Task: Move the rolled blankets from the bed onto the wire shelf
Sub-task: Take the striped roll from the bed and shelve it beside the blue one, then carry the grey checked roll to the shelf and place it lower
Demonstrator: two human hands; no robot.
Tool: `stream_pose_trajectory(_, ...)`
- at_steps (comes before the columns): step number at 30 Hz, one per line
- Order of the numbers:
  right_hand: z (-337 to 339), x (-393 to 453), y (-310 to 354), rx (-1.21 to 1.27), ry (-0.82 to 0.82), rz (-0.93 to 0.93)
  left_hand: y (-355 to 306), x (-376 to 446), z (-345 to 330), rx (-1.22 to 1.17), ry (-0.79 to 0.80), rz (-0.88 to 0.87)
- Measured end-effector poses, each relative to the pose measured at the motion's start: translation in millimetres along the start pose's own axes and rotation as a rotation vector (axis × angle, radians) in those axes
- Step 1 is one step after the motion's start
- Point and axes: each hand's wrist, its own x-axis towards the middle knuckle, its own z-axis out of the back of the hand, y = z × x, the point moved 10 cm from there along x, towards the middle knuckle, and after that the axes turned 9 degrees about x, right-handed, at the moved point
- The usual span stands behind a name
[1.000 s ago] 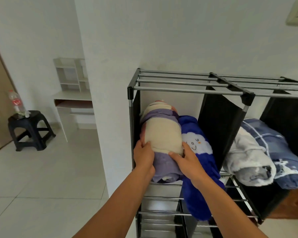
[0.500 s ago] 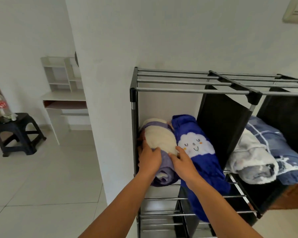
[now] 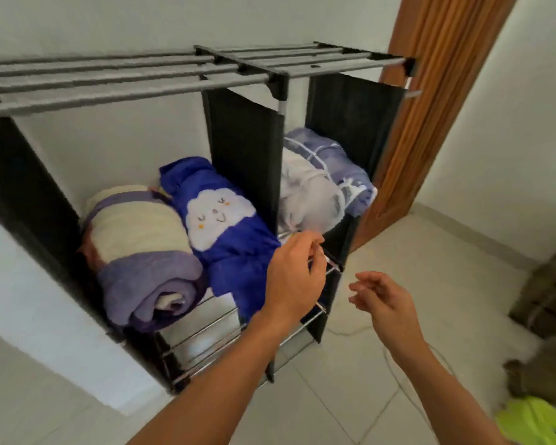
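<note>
The wire shelf [image 3: 126, 86] stands against the white wall, split by black fabric panels. In its left bay lie a purple-and-cream rolled blanket [image 3: 142, 252] and, to its right, a blue rolled blanket with a white cloud face [image 3: 220, 220]. The right bay holds a white rolled blanket [image 3: 305, 191] and a pale blue checked one [image 3: 347, 168]. My left hand [image 3: 294, 274] hovers in front of the blue blanket's hanging end, fingers loosely curled, holding nothing. My right hand [image 3: 382, 300] hangs in the air right of the shelf, empty and relaxed.
A wooden door [image 3: 437, 91] stands right of the shelf. A thin cable [image 3: 395, 364] lies on the tiled floor. A dark bundle [image 3: 549, 300] and a bright yellow-green item [image 3: 533, 422] sit at the right edge.
Both hands have let go of the purple-and-cream blanket and drawn back to the right. The view has swung right, from the stool side toward the door.
</note>
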Motion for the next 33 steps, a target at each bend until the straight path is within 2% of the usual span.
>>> stream_pose_trajectory(2,76,-29,-30,-0.018,-0.178,-0.085,-22,-16,-98,0.034,0.459,0.013)
stream_pose_trajectory(4,150,-73,-52,-0.013,-0.37,-0.156,-56,-57,-184,0.141,0.85,-0.073)
stream_pose_trajectory(7,255,-168,-70,0.002,-0.684,-0.243,-127,-129,-264,0.166,1.151,-0.242)
stream_pose_trajectory(11,354,-346,-100,0.143,-1.116,-0.323,-232,-231,-322,0.113,1.366,-0.457)
stream_pose_trajectory(14,386,-479,-123,0.294,-1.397,-0.357,-304,-317,-344,0.06,1.521,-0.58)
stream_pose_trajectory(17,403,-598,-145,0.416,-1.601,-0.372,-361,-409,-365,-0.017,1.646,-0.532)
stream_pose_trajectory(20,417,-687,-164,0.529,-1.729,-0.363,-406,-510,-379,0.015,1.762,-0.57)
stream_pose_trajectory(27,436,-828,-181,0.683,-1.945,-0.322,-487,-729,-370,0.092,2.031,-0.909)
stream_pose_trajectory(33,457,-889,-194,0.744,-2.073,-0.319,-539,-837,-378,0.174,2.187,-0.927)
